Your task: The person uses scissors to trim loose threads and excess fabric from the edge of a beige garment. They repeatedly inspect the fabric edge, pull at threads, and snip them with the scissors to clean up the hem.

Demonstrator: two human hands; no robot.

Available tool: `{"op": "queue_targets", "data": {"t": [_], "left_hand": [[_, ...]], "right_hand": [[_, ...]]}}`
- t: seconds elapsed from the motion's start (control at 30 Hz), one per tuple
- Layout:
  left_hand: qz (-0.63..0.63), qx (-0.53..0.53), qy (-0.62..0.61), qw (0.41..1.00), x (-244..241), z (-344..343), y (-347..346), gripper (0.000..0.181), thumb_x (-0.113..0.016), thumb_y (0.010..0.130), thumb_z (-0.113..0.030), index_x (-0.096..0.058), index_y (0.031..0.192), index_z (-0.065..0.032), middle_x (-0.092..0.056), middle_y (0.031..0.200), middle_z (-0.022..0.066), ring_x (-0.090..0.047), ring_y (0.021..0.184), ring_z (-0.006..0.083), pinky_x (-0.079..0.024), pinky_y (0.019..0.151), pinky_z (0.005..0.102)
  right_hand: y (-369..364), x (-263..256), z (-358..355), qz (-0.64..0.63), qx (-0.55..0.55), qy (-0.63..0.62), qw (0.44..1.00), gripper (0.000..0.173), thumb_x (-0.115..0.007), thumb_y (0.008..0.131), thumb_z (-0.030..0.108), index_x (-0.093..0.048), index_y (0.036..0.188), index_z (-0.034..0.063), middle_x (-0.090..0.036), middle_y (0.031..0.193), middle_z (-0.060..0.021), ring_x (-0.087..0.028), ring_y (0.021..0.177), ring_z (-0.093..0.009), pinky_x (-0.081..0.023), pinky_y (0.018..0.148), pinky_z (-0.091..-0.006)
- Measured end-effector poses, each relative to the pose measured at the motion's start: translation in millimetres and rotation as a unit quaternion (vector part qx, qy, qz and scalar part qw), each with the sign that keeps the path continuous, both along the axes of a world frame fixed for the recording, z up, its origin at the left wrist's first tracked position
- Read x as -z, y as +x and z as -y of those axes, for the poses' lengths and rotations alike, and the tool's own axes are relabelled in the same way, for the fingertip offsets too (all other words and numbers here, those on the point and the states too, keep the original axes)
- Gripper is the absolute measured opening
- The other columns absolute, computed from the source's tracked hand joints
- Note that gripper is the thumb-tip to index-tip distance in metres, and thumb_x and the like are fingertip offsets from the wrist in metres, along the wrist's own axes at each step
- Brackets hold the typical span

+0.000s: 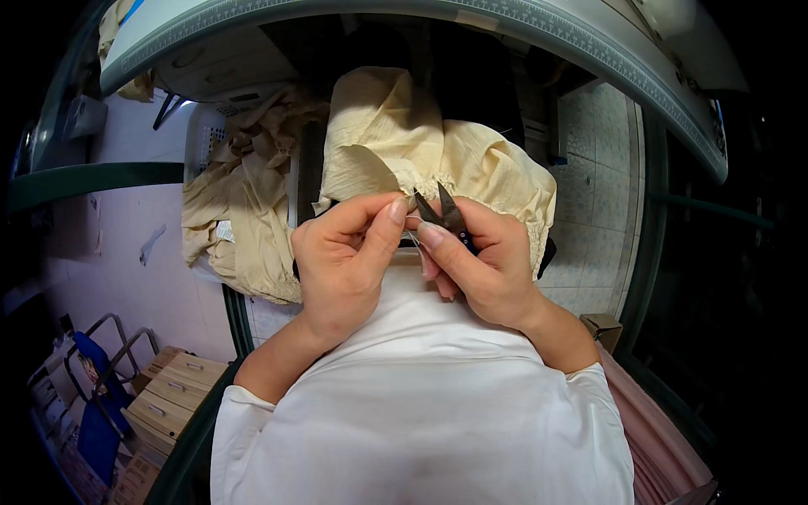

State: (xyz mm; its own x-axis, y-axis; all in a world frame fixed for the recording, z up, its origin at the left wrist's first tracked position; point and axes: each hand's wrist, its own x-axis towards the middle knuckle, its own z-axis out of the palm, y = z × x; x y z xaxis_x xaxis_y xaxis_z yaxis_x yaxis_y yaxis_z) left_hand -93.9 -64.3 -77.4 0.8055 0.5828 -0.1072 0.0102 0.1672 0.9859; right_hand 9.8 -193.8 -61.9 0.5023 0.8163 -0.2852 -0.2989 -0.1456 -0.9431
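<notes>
Across the person's lap lies a cream fabric garment (385,120) with gathered, elasticated parts. My left hand (347,259) pinches an edge of this cloth between thumb and index finger. In my right hand (483,259) is a pair of small dark thread snips (449,208), blades apart and pointing away from the body, close to the left fingertips. A thin pale thread runs between the two hands. A strip of pink fabric (435,271) hangs under the right thumb; what holds it is partly hidden.
A table edge with a printed ruler scale (555,31) curves across the top. On the left, a white plastic basket (197,136) holds heaped cream garments (252,214). Wooden drawers (167,398) and a blue folding chair (98,423) stand lower left. Pink cloth (650,435) hangs lower right, near a cardboard box (601,329).
</notes>
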Motion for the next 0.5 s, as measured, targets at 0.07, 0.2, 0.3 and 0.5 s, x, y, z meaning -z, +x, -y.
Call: {"op": "queue_targets", "data": {"t": [0.07,0.2,0.3,0.5], "left_hand": [[-0.01,0.008,0.056,0.998,-1,-1,0,0.017,-0.061,0.096,-0.008,-0.067,0.101,0.0062,-0.069,0.087,0.0065,-0.062,0.079,0.0089,-0.049,0.069,0.0217],[0.015,0.006,0.23,0.973,1,-2,2,0.007,-0.062,0.091,-0.001,-0.065,0.094,0.005,-0.068,0.079,0.0101,-0.064,0.068,0.0146,-0.05,0.062,0.024],[0.044,0.013,0.273,0.961,6,-5,6,0.003,-0.062,0.088,0.003,-0.063,0.091,0.0042,-0.066,0.078,0.012,-0.063,0.065,0.0201,-0.049,0.06,0.0263],[0.06,0.02,0.339,0.939,8,-4,7,0.006,-0.062,0.085,0.007,-0.061,0.091,0.0041,-0.064,0.078,0.0146,-0.063,0.064,0.0269,-0.049,0.057,0.0291]], "right_hand": [[3,1,1,-0.029,-0.012,0.007,0.999,0.015,-0.055,0.097,0.013,-0.062,0.101,-0.0004,-0.059,0.067,0.0,-0.049,0.05,-0.004,-0.04,0.046,-0.0195],[7,12,-1,-0.059,-0.017,0.034,0.998,0.017,-0.057,0.098,0.016,-0.062,0.098,0.0003,-0.058,0.067,0.0005,-0.049,0.052,-0.004,-0.04,0.046,-0.0194],[10,18,-6,-0.094,-0.01,0.029,0.995,0.022,-0.061,0.096,0.02,-0.062,0.086,0.0014,-0.057,0.065,0.0012,-0.049,0.052,-0.004,-0.039,0.046,-0.0194],[15,11,-11,-0.124,-0.016,-0.026,0.992,0.04,-0.064,0.095,0.033,-0.061,0.069,0.003,-0.052,0.052,0.0009,-0.046,0.042,-0.004,-0.036,0.04,-0.0189]]}}
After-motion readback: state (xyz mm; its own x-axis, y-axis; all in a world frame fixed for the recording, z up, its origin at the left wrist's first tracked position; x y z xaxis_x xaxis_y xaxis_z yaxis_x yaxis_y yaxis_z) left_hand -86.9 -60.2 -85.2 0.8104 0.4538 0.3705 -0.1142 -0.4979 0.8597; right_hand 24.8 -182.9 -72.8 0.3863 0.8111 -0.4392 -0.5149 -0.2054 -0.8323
